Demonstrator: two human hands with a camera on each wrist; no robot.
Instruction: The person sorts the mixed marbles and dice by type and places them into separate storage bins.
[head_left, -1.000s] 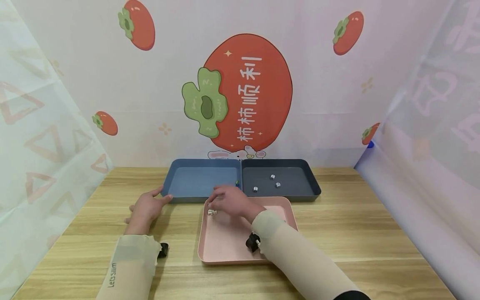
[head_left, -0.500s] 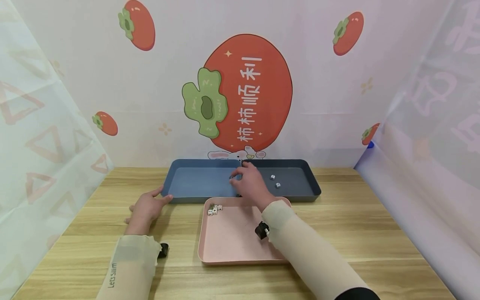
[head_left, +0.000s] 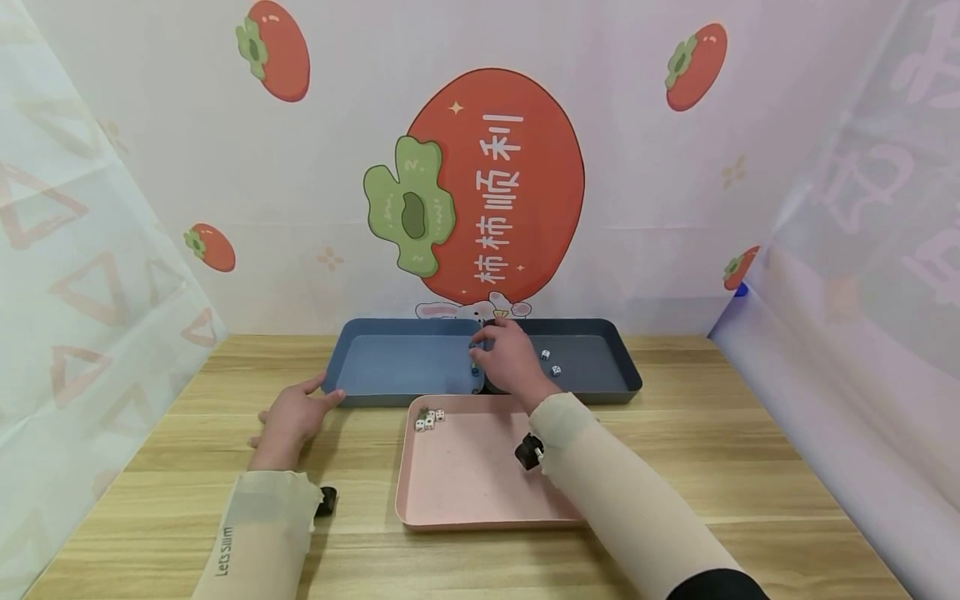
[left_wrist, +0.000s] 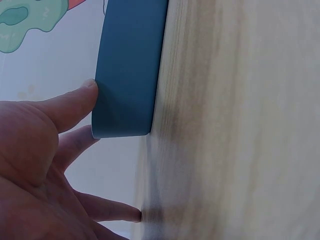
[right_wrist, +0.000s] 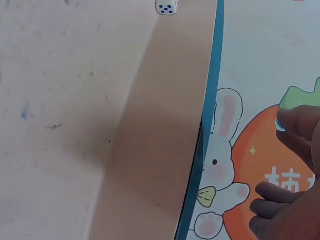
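- While the wooden worktop (head_left: 697, 458) bears all three, a pink tray (head_left: 472, 483) lies before a blue tray (head_left: 397, 362) and a dark-grey tray (head_left: 596, 362).
- Left hand (head_left: 292, 415): fingers extended, touching the blue tray's corner.
- Right hand (head_left: 512, 362): grip pinching a tiny pale-blue piece (right_wrist: 281, 127) over that tray.
- White dice (head_left: 430, 423): several in the pink tray's far-left corner, two visible in the dark-grey tray.

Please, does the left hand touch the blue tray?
Touching. In the left wrist view, the left hand has its thumb tip against the blue tray, with no gap.
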